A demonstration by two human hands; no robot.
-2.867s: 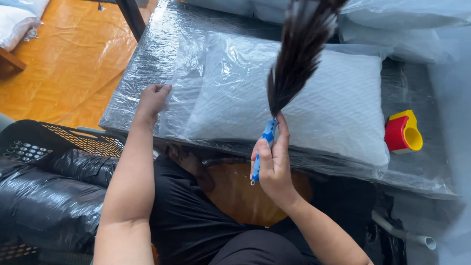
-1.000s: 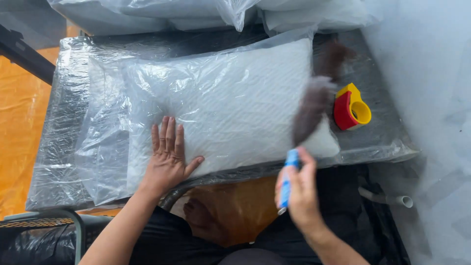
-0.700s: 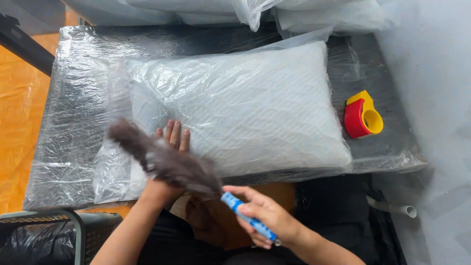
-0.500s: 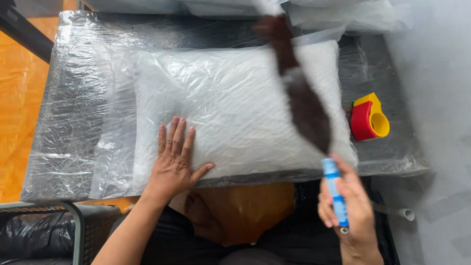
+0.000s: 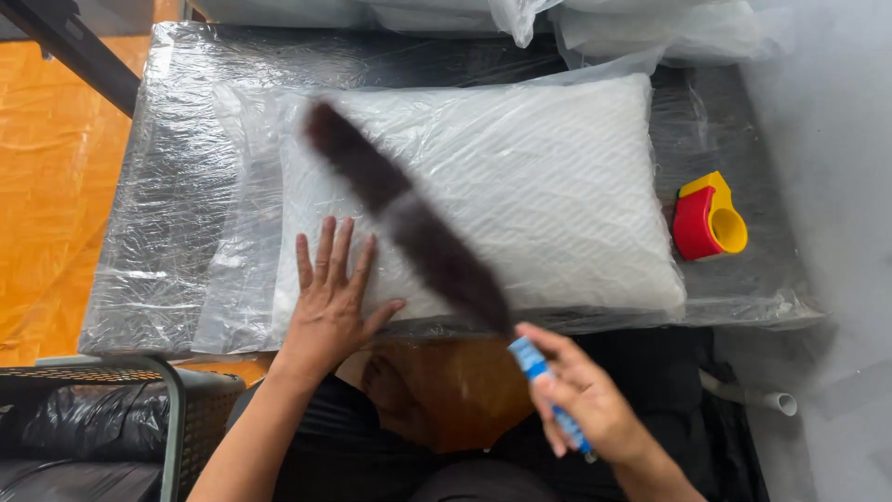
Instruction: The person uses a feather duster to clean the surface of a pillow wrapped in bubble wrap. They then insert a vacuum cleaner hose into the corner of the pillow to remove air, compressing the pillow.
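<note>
Two bare hands work at the near edge of a desk [image 5: 167,232] wrapped in clear plastic film. Nearest, at the lower right, the right hand [image 5: 585,400] is closed around the blue handle [image 5: 548,390] of a feather duster [image 5: 409,223], whose dark, motion-blurred plume slants up and to the left across the pillow. To the near left stands a black mesh basket [image 5: 200,409] with a grey rim, holding a black plastic bag [image 5: 65,437]. A little farther in, the left hand [image 5: 330,302] lies open and flat, fingers spread, palm down on the near left part of a white pillow [image 5: 548,186] sealed in a clear plastic bag. The pillow lies lengthwise on the middle of the desk, its near edge close to the desk's near edge, and the loose end of its bag spreads out to the left. Just to the right of the pillow, on the desk, sits a red and yellow tape dispenser [image 5: 708,218]. To the far left, an orange floor [image 5: 46,186] shows beside the desk. At the far edge lie more plastic-wrapped white bundles [image 5: 650,28], partly cut off by the frame.
</note>
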